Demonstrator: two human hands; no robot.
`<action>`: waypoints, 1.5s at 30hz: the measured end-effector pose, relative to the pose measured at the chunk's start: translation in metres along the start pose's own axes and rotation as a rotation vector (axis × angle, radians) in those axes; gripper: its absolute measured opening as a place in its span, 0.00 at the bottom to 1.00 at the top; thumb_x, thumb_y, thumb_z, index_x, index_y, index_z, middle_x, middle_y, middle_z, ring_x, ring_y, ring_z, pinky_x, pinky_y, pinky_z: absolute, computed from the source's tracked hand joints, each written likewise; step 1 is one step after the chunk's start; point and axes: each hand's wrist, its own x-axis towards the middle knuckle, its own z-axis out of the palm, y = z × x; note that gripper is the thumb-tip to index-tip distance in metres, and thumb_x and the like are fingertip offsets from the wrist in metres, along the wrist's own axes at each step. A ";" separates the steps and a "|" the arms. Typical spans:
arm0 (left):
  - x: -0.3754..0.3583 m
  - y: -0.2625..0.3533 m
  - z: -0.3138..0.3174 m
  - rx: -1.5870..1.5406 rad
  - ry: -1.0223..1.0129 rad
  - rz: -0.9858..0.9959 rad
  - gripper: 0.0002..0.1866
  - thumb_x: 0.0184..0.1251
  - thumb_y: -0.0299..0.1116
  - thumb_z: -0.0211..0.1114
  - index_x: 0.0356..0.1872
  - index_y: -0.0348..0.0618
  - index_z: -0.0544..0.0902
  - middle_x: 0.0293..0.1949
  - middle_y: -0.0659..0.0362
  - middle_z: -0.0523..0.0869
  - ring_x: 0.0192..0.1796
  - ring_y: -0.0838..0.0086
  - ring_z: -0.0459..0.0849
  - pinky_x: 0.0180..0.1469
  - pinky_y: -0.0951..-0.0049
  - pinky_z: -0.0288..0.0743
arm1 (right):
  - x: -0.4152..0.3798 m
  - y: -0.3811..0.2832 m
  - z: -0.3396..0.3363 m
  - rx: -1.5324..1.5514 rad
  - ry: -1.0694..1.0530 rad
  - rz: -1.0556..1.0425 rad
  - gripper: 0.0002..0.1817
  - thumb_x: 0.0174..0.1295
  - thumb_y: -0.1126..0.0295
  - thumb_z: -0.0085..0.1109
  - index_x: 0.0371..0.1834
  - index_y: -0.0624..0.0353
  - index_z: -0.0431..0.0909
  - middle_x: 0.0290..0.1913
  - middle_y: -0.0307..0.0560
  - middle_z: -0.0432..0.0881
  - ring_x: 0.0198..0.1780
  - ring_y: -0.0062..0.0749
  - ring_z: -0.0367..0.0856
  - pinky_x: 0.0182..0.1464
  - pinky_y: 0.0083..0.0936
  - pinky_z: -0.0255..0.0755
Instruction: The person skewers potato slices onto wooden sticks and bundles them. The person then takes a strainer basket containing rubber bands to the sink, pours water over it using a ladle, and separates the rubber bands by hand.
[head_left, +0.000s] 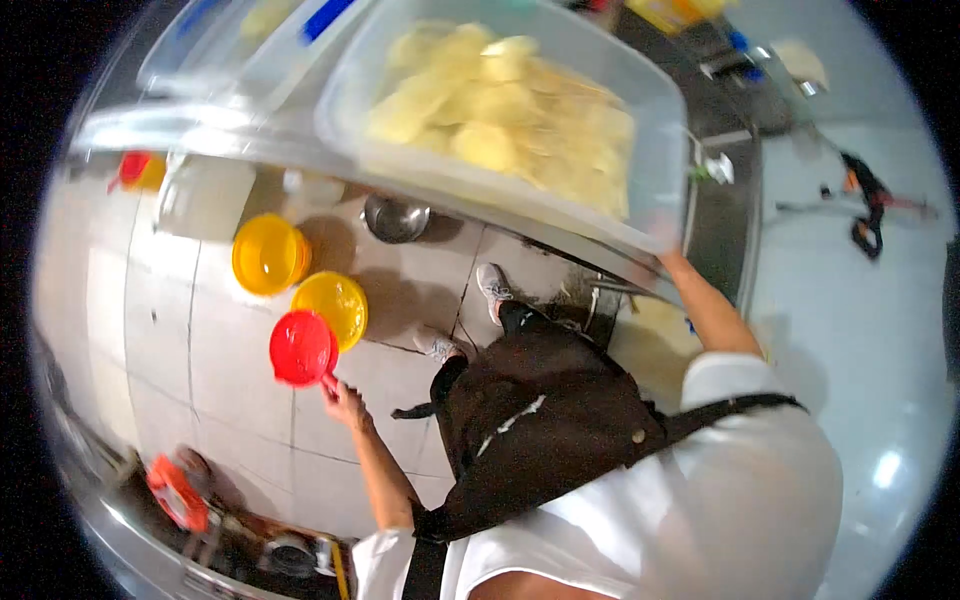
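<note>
My left hand [347,404] is closed around the handle of a red plastic dipper [302,347]. The dipper's bowl faces up, over the edge of a yellow bucket [345,310] on the floor. My right hand [663,238] is at the near right corner of a translucent plastic tub [655,130]. That hand is blurred, and I cannot make out how its fingers lie on the tub. Inside the tub are many pale yellow slices [500,105], which look like potato.
A second yellow bucket [270,254] and a metal bowl [396,218] stand on the tiled floor [240,400]. More tubs with blue clips [240,50] line the metal counter's left. A dark gutter or ledge [722,210] runs along the right. An orange-red object [177,493] is at lower left.
</note>
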 end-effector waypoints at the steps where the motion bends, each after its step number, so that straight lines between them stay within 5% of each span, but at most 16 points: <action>1: -0.015 0.021 0.001 0.023 0.022 0.026 0.27 0.58 0.28 0.56 0.63 0.42 0.69 0.22 0.64 0.73 0.19 0.83 0.68 0.18 0.81 0.63 | -0.003 -0.027 -0.008 -0.217 -0.008 -0.045 0.11 0.60 0.66 0.50 0.38 0.58 0.80 0.36 0.55 0.82 0.37 0.52 0.80 0.40 0.41 0.71; 3: -0.045 0.062 -0.001 0.050 0.000 0.128 0.28 0.59 0.28 0.56 0.64 0.41 0.68 0.23 0.64 0.73 0.19 0.83 0.68 0.19 0.82 0.62 | -0.010 -0.084 -0.018 -0.270 -0.016 0.067 0.10 0.59 0.66 0.50 0.35 0.55 0.80 0.36 0.56 0.81 0.38 0.56 0.78 0.39 0.44 0.71; 8: -0.123 0.171 0.014 0.242 -0.104 0.298 0.28 0.61 0.28 0.56 0.65 0.41 0.66 0.22 0.65 0.73 0.20 0.84 0.66 0.19 0.83 0.59 | 0.008 -0.033 0.005 -0.084 -0.046 0.026 0.11 0.60 0.65 0.53 0.40 0.55 0.81 0.36 0.51 0.83 0.36 0.47 0.81 0.38 0.36 0.73; 15: -0.263 0.327 0.099 0.418 -0.247 0.580 0.26 0.60 0.26 0.59 0.62 0.39 0.70 0.19 0.66 0.74 0.17 0.87 0.66 0.16 0.87 0.54 | 0.023 0.004 -0.045 0.387 -0.521 0.330 0.20 0.60 0.63 0.57 0.53 0.62 0.75 0.46 0.51 0.82 0.41 0.39 0.81 0.43 0.36 0.73; 17: -0.300 0.344 0.123 0.411 -0.319 0.603 0.27 0.58 0.26 0.60 0.62 0.38 0.70 0.22 0.63 0.77 0.18 0.86 0.68 0.16 0.87 0.54 | 0.037 0.095 -0.041 0.233 -0.272 0.224 0.23 0.60 0.63 0.55 0.58 0.60 0.71 0.54 0.53 0.78 0.50 0.42 0.78 0.51 0.37 0.71; 19: -0.326 0.364 0.154 0.395 -0.384 0.608 0.28 0.57 0.26 0.60 0.62 0.37 0.70 0.26 0.61 0.79 0.19 0.84 0.69 0.16 0.87 0.55 | 0.050 0.167 -0.039 -0.062 -0.242 0.496 0.25 0.61 0.64 0.53 0.62 0.59 0.67 0.59 0.56 0.73 0.59 0.46 0.72 0.59 0.38 0.67; 21: -0.360 0.376 0.195 0.341 -0.537 0.589 0.28 0.58 0.27 0.60 0.63 0.36 0.69 0.33 0.56 0.80 0.20 0.82 0.72 0.17 0.86 0.59 | 0.036 0.122 -0.101 -0.044 -0.354 0.534 0.27 0.62 0.64 0.50 0.65 0.58 0.63 0.64 0.57 0.68 0.63 0.49 0.68 0.62 0.39 0.64; 23: -0.382 0.382 0.229 0.360 -0.678 0.534 0.29 0.58 0.29 0.61 0.63 0.34 0.68 0.33 0.54 0.80 0.21 0.81 0.73 0.18 0.86 0.62 | 0.030 0.110 -0.126 -0.071 -0.436 0.534 0.28 0.62 0.64 0.49 0.66 0.58 0.62 0.65 0.57 0.66 0.64 0.50 0.67 0.63 0.40 0.63; 30: -0.423 0.362 0.344 0.703 -0.961 0.364 0.31 0.58 0.29 0.60 0.64 0.31 0.66 0.34 0.55 0.81 0.20 0.83 0.73 0.18 0.85 0.64 | 0.052 0.305 0.043 -0.238 -0.745 0.535 0.28 0.57 0.61 0.50 0.63 0.54 0.68 0.62 0.56 0.70 0.62 0.50 0.69 0.64 0.42 0.62; 34: -0.443 0.338 0.404 0.808 -1.072 0.249 0.29 0.58 0.23 0.59 0.64 0.38 0.68 0.33 0.57 0.83 0.22 0.83 0.75 0.21 0.85 0.68 | 0.034 0.216 -0.022 -0.238 -0.533 0.683 0.24 0.60 0.56 0.55 0.55 0.58 0.74 0.59 0.54 0.73 0.57 0.48 0.73 0.57 0.37 0.68; 37: -0.421 0.305 0.432 0.913 -1.231 0.498 0.28 0.58 0.22 0.58 0.64 0.39 0.69 0.32 0.58 0.83 0.24 0.84 0.75 0.23 0.85 0.69 | 0.039 0.212 -0.031 -0.112 -0.530 0.723 0.22 0.58 0.58 0.56 0.54 0.55 0.75 0.58 0.54 0.73 0.57 0.49 0.73 0.56 0.40 0.69; 39: -0.433 0.301 0.453 0.983 -1.244 0.513 0.28 0.57 0.22 0.59 0.63 0.38 0.70 0.34 0.58 0.81 0.31 0.81 0.76 0.32 0.80 0.71 | 0.037 0.235 -0.008 0.015 -0.454 0.709 0.23 0.57 0.62 0.54 0.57 0.52 0.73 0.59 0.54 0.73 0.61 0.52 0.70 0.60 0.45 0.67; 42: -0.438 0.291 0.475 1.087 -1.270 0.677 0.30 0.55 0.23 0.60 0.63 0.45 0.72 0.30 0.56 0.78 0.31 0.75 0.76 0.37 0.75 0.72 | 0.041 0.217 -0.006 -0.275 0.209 0.370 0.15 0.57 0.67 0.58 0.46 0.59 0.78 0.46 0.56 0.79 0.43 0.47 0.79 0.45 0.35 0.73; 45: -0.439 0.278 0.492 1.174 -1.282 0.905 0.29 0.54 0.26 0.60 0.62 0.49 0.73 0.31 0.54 0.78 0.30 0.68 0.79 0.37 0.72 0.74 | 0.065 0.188 -0.032 0.288 -0.168 0.586 0.17 0.57 0.64 0.61 0.48 0.59 0.77 0.45 0.52 0.79 0.44 0.40 0.78 0.46 0.32 0.73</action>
